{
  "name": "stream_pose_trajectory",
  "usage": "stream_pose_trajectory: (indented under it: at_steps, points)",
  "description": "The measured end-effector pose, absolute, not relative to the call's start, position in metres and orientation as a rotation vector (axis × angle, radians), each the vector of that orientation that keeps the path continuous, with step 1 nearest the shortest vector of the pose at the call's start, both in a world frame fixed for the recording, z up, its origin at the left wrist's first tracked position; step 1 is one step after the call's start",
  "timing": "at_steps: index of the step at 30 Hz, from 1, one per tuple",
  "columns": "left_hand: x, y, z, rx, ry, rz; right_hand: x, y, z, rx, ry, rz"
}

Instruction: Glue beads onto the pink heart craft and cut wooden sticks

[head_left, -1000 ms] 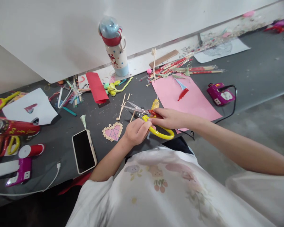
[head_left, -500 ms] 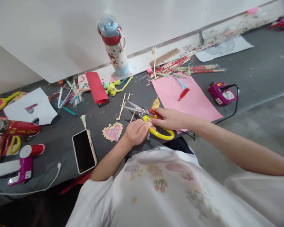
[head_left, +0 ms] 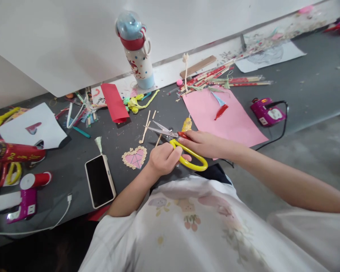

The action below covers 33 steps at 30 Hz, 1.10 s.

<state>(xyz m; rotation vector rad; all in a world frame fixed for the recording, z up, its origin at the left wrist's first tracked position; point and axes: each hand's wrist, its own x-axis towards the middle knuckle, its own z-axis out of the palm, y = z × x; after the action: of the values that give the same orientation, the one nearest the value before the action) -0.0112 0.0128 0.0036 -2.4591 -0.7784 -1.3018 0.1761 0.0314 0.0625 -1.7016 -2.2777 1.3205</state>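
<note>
My left hand [head_left: 163,158] is closed round the yellow handles of a pair of scissors [head_left: 187,155], whose metal blades stand apart and point left over the dark table [head_left: 121,132]. My right hand [head_left: 204,142] pinches a small red piece [head_left: 183,134] at the blades' pivot. A thin wooden stick [head_left: 145,126] lies just beyond the blade tips. A pink heart shape edged with beads [head_left: 135,157] rests to the left of my left hand.
A phone [head_left: 99,180] lies face up near the front edge. A pink paper sheet [head_left: 229,121] and a purple glue gun [head_left: 268,112] are at right. A spotted bottle [head_left: 137,53] stands at the back. Red tubes, a second glue gun [head_left: 19,204] and papers crowd the left.
Both hands stay at the scissors; the yellow handles have shifted slightly lower. The view has tilted a little.
</note>
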Motion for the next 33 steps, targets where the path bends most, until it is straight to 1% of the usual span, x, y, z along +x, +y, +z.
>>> stream_pose_trajectory:
  at_steps: [10,23,26,31,33]
  points:
    - [-0.014,0.017,0.000,-2.441,-0.743,-1.327,0.174,0.031,0.061,-1.721,-2.346,1.241]
    - [-0.013,0.020,-0.004,-2.493,-0.721,-1.403,0.177,0.034,0.050,-1.671,-2.349,1.244]
    - [-0.015,0.020,-0.005,-2.577,-0.726,-1.421,0.180,0.035,0.053,-1.645,-2.301,1.288]
    - [-0.019,0.020,-0.004,-2.651,-0.604,-1.415,0.189,0.033,0.066,-1.631,-2.228,1.296]
    - [-0.021,0.020,-0.001,-2.669,-0.644,-1.433,0.192,0.031,0.071,-1.648,-2.195,1.299]
